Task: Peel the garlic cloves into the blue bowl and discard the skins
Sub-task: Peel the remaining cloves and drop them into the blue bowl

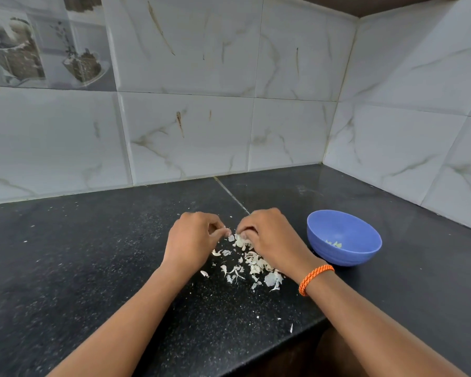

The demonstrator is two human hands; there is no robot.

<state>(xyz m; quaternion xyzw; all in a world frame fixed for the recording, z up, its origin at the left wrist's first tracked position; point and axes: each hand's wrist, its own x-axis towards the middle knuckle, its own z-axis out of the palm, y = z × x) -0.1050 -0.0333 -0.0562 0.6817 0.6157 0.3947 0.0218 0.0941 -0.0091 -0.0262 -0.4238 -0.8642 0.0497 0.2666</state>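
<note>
Garlic skins (249,263) litter the black bench (93,268) under my hands; my left hand (192,240) and right hand (269,238) meet, fingers curled, apparently pinching one small clove I cannot make out; blue bowl (365,254) at three o'clock holds few peeled cloves (335,244); skins not yet discarded.

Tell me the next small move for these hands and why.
Probably finish stripping the skin at the fingertips, then carry the clove right to the blue bowl. The left hand and right hand meet with fingers curled above the pile of skins on the counter; what they pinch is hidden. The bowl holds only a few pieces.
</note>
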